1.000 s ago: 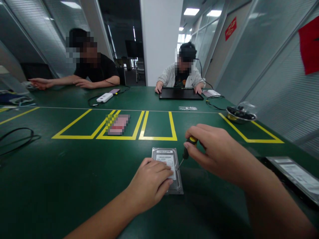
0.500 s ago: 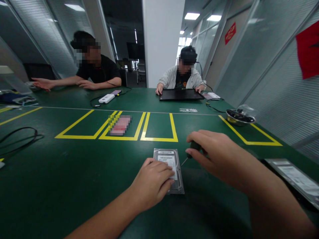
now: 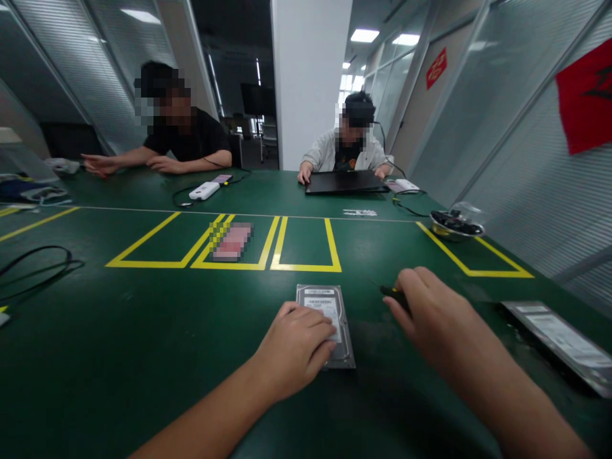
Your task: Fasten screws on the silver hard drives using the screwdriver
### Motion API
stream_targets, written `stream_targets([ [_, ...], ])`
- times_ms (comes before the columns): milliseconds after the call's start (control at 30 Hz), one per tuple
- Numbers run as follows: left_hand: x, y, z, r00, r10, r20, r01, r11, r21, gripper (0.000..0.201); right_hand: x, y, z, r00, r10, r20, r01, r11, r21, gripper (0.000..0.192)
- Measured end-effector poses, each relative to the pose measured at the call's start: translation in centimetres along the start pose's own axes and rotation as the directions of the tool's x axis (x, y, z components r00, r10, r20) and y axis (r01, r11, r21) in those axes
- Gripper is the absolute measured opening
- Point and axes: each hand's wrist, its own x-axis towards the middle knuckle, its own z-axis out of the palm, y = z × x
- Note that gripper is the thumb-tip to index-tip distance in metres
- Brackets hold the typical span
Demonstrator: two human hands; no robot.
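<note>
A silver hard drive (image 3: 345, 350) with a white label lies flat on the green table in front of me. My left hand (image 3: 299, 347) rests across its left side and middle, with bent fingers on the label and the thumb near the lower part, holding it down. My right hand (image 3: 421, 306) grips a screwdriver (image 3: 392, 292) by its dark handle, to the right of the drive and apart from it. The thin shaft points left and up, above the table.
A second hard drive (image 3: 564, 341) lies at the right. A metal bowl (image 3: 456, 231) of dark parts stands beyond it. Yellow tape frames (image 3: 306, 268) mark the table. A blurred pink item (image 3: 233, 242), a black cable (image 3: 67, 260) and two people across the table are in view.
My right hand has pulled the screwdriver away from the drive's right edge, and its tip has swung from pointing down to pointing up-left. My left hand stays on the drive.
</note>
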Motion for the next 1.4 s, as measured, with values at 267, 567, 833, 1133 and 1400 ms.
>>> stream_targets([
  [267, 0.0, 0.0, 0.0, 1.0, -0.002, -0.008, 0.002, 1.0, 0.01, 0.019, -3.5, 1.1, 5.2, 0.992, 0.103, 0.076, -0.09, 0.982, -0.164, 0.014],
  [567, 0.1, 0.0, 0.0, 1.0, -0.006, 0.004, 0.006, 1.0, 0.002, 0.018, -4.5, 3.2, 7.7, 0.949, 0.212, 0.235, -0.185, 0.974, -0.131, 0.015],
  [833, 0.2, 0.2, -0.1, 1.0, -0.003, 0.012, 0.003, 1.0, 0.028, 0.019, -4.0, 4.1, 8.1, 0.899, 0.321, 0.298, -0.353, 0.934, 0.056, 0.024],
  [1133, 1.1, 1.6, -2.6, 0.988, -0.006, 0.151, -0.007, 0.997, 0.081, 0.014, -4.6, 4.6, 8.7, 0.912, 0.28, 0.301, -0.353, 0.909, 0.223, 0.031],
  [1400, 0.6, 1.4, -3.3, 0.976, -0.22, -0.012, 0.218, 0.959, 0.184, 0.015, -4.6, 4.7, 8.6, 0.914, 0.232, 0.333, -0.33, 0.903, 0.274, 0.036],
])
